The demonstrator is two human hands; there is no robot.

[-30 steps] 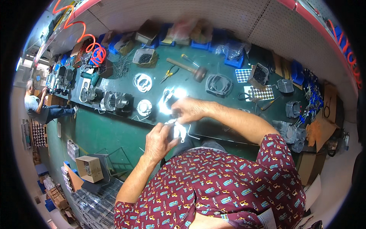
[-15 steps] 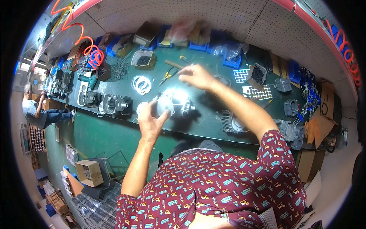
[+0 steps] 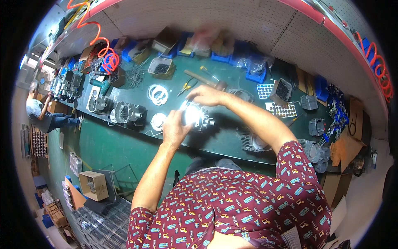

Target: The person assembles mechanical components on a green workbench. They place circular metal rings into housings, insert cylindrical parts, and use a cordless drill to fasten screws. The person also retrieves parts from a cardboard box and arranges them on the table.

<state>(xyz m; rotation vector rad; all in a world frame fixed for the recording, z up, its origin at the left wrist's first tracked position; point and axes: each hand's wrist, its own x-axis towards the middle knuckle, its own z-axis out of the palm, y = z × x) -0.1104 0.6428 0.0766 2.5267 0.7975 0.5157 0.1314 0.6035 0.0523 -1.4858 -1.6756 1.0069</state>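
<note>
A silver metal motor housing (image 3: 205, 120) rests on the green workbench in front of me, its left end washed out by glare. My left hand (image 3: 175, 128) is closed around the left side of its end cover (image 3: 191, 115). Over the far upper edge of the same cover, my right hand (image 3: 206, 96) curls its fingers; glare hides part of the contact. Just beyond my right hand lies a hammer (image 3: 202, 79) with a wooden handle. Yellow-handled pliers (image 3: 186, 86) lie left of it. A flat round metal part (image 3: 158, 121) sits beside my left hand.
White rings (image 3: 157, 95) and a tub of dark screws (image 3: 161, 67) lie at the far left. More motor housings (image 3: 127, 113) line the bench's left edge. At right are a finned housing (image 3: 253, 141) and sticker sheets (image 3: 285, 109). A person (image 3: 39, 108) works far left.
My right hand has come off the hammer area, down and left onto the end cover. My left hand has shifted slightly right. The hammer now lies in fuller view.
</note>
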